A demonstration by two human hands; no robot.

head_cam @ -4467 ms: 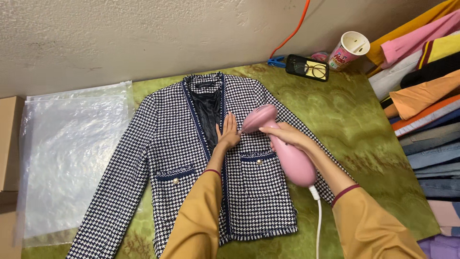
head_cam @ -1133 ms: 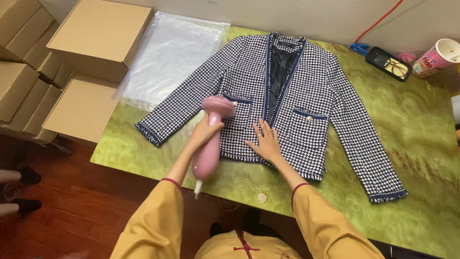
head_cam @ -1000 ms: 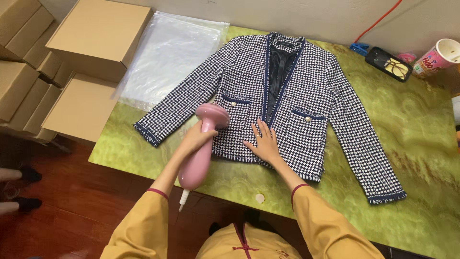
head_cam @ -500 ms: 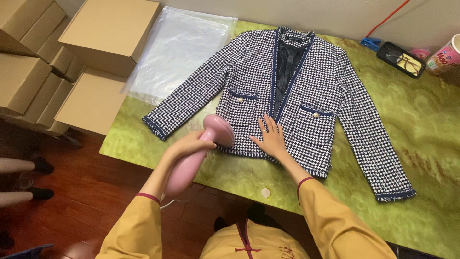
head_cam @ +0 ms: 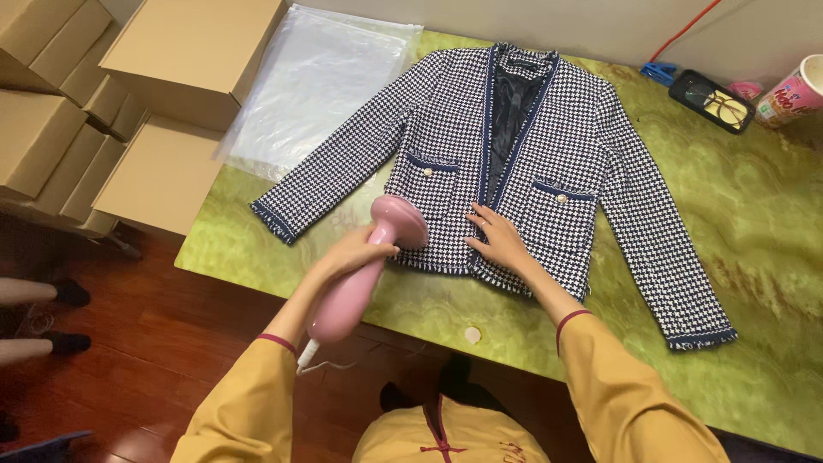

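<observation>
Gripping a pink handheld steamer (head_cam: 364, 276) in the left hand (head_cam: 353, 255), fingers wrapped tight round its neck, head tilted toward the lower left hem of a houndstooth jacket (head_cam: 549, 163). Lying face up and spread flat on the green table (head_cam: 763, 223), sleeves angled outward, front open over a dark lining. Resting on the hem beside the front opening, the right hand (head_cam: 501, 244), open and flat, fingers spread, pinning the cloth. Looks soft and limp yet fairly thick, probably light, likely to shift or wrinkle if dragged; best taken at shoulders or hem. Beyond the left sleeve, a clear plastic bag (head_cam: 317, 81) and cardboard boxes (head_cam: 163, 103); at the far corner a paper cup (head_cam: 793, 90).
</observation>
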